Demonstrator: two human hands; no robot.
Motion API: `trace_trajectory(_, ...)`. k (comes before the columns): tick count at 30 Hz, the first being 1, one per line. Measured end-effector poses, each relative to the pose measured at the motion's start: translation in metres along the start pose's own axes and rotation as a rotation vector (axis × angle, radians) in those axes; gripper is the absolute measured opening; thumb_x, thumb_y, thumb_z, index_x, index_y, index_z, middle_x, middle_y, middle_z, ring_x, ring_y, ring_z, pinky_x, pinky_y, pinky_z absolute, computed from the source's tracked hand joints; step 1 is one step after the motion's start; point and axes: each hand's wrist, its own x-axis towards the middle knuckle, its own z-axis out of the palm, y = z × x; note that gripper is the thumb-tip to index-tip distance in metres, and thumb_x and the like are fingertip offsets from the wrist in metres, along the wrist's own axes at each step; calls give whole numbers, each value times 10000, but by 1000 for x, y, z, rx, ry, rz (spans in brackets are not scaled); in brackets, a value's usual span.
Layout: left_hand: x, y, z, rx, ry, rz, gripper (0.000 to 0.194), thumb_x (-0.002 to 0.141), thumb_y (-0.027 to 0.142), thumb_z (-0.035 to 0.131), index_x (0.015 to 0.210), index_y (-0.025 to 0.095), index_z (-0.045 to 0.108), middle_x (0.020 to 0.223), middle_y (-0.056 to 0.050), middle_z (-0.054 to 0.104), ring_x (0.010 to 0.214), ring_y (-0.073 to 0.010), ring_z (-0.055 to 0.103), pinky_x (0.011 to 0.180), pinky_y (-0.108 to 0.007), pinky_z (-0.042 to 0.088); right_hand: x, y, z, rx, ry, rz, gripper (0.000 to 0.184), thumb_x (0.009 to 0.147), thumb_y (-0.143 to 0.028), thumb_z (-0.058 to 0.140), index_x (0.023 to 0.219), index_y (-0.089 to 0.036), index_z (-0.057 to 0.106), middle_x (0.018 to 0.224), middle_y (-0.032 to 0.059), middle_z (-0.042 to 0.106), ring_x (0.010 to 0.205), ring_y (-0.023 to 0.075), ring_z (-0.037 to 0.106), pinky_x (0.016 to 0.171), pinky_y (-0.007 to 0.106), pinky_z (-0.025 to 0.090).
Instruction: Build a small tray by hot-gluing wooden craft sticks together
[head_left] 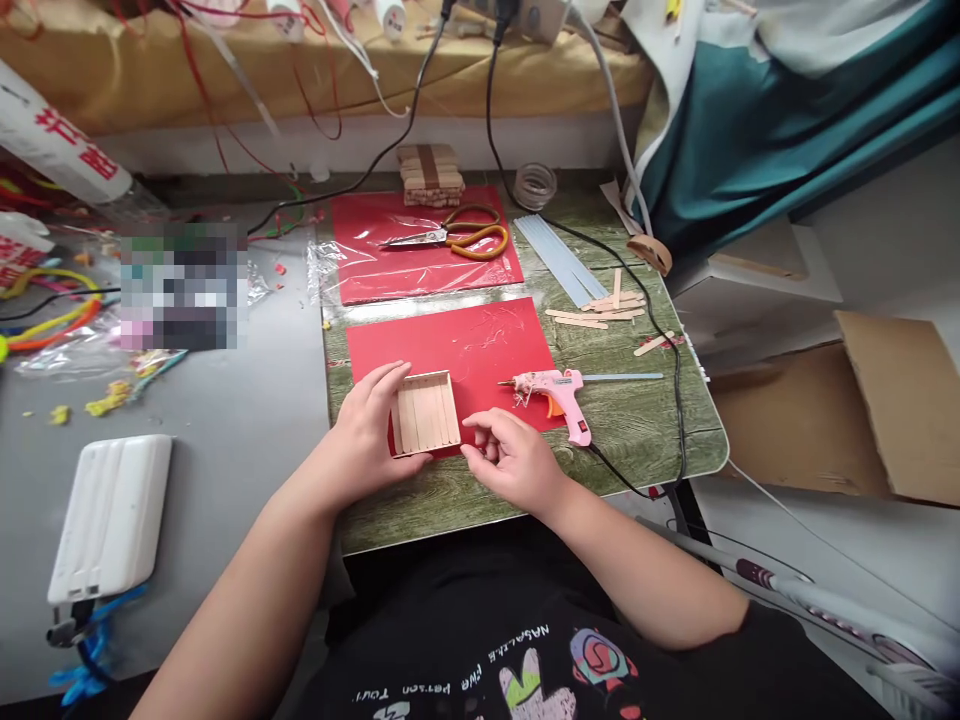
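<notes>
Green wood-grain tabletop (630,435) fills the frame's middle, bearing a red sheet (465,335) near the centre. Over the sheet's lower left, the left hand (365,435), thumb and fingers spread, grips a shallow wooden-stick box (426,413). The right hand (517,460), fingers curled, thumb and forefinger apart, is just beside the box. Right of centre lies a pink glue gun (571,405).

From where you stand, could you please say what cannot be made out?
Head view:
Left wall of the craft-stick tray: partly covered by the left hand.
Contents of the pixelated patch on the grey table: blurred.
Cardboard box: cut off by the right edge.
Label print on the hot glue gun: too small.
</notes>
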Motion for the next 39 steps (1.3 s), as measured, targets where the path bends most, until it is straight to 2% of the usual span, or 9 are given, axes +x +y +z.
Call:
trace_trajectory(12, -2, -3, 0, -23, 10, 25, 1122, 766, 394, 874, 1662, 321, 202, 1666, -153, 359, 1561, -385, 362, 1277, -576, 351, 0, -2, 4, -32, 0, 12, 186, 960, -194, 647, 1140, -223, 687, 870, 5, 612, 643, 121, 541, 622, 292, 505)
trace_trajectory(20, -2, -4, 0, -57, 17, 21, 1119, 757, 386, 870, 1669, 324, 226, 1682, -143, 363, 1562, -401, 366, 1276, -591, 355, 2, -3, 6, -92, -25, 4, 377, 967, -221, 658, 1344, -229, 667, 863, 4, 620, 641, 134, 534, 647, 317, 526)
trace_trajectory(30, -3, -6, 2, -54, 19, 34, 1062, 773, 373, 845, 1654, 312, 254, 1659, -127, 402, 1544, -375, 392, 1282, -572, 361, 2, -4, 7, -95, -24, 25, 367, 986, -233, 639, 1352, -232, 679, 857, 12, 636, 624, 137, 536, 624, 319, 530)
trace_trajectory(37, -3, -8, 2, -67, 22, 26, 1103, 748, 369, 867, 1661, 331, 250, 1648, -138, 407, 1533, -400, 405, 1266, -608, 375, 3, -6, 7, -91, -21, 23, 370, 983, -244, 641, 1350, -238, 679, 854, 12, 633, 616, 135, 538, 608, 317, 536)
trace_trajectory(39, -3, -7, 1, -68, 19, 24, 1108, 749, 376, 876, 1660, 338, 247, 1677, -134, 367, 1549, -399, 386, 1274, -607, 367, 2, -5, 6, -87, -26, 27, 383, 979, -244, 646, 1361, -242, 671, 857, 11, 631, 615, 134, 535, 607, 317, 536)
